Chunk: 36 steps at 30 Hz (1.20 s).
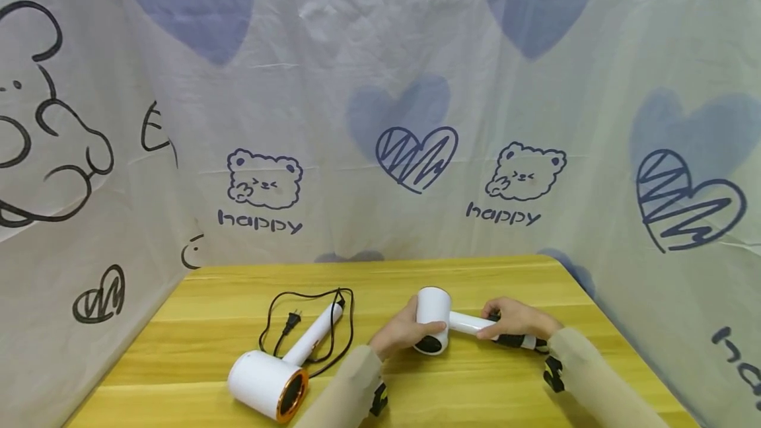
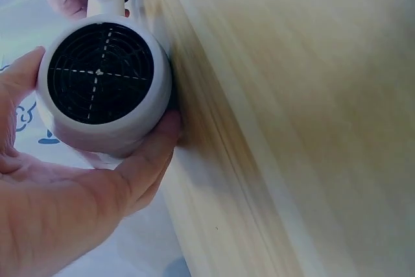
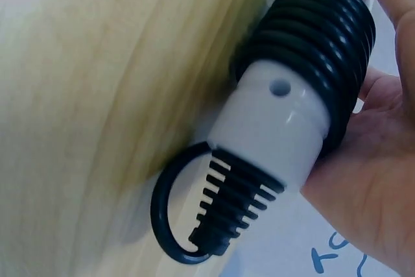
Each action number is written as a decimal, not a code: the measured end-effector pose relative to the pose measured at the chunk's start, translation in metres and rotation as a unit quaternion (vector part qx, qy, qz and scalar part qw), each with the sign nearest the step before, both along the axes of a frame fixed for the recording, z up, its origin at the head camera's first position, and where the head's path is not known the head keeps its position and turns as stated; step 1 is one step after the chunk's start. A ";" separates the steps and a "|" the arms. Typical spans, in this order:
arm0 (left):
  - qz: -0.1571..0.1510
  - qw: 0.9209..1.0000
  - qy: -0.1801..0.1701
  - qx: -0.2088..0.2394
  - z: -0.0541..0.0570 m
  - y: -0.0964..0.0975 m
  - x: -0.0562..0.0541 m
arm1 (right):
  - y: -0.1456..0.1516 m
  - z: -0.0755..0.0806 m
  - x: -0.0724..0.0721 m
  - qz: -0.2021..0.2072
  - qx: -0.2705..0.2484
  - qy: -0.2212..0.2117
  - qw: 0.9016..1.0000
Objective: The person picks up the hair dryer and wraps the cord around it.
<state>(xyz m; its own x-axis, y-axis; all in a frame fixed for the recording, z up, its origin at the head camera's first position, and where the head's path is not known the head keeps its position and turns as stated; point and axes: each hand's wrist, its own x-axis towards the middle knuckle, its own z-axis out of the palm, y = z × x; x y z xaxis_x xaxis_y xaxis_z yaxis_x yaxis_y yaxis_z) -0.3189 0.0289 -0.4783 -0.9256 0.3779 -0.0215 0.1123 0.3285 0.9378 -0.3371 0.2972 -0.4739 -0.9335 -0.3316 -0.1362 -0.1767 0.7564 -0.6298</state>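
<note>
A white hair dryer (image 1: 434, 306) lies between my hands over the right half of the table. Fingers and thumb of my left hand (image 1: 404, 330) grip its barrel from the left. In the left wrist view, the dryer's round black grille (image 2: 100, 72) faces the camera. My right hand (image 1: 517, 318) holds the handle near its lower end. There the black cord (image 3: 318, 37) is wound in tight coils round the white handle, as the right wrist view shows. A ribbed black strain relief (image 3: 237, 202) sticks out of the handle's end, with the cord looping back from it.
A second white hair dryer (image 1: 267, 385) with a copper-coloured ring lies at the table's front left. Its loose black cord (image 1: 309, 294) and plug (image 1: 291, 321) spread behind it. A pale printed cloth (image 1: 339, 216) hangs behind the wooden table (image 1: 464, 395) and along both sides.
</note>
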 end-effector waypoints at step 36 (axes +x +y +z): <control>-0.014 0.996 -0.011 -0.088 0.016 -0.032 0.018 | -0.023 0.000 0.010 0.009 0.062 0.163 0.985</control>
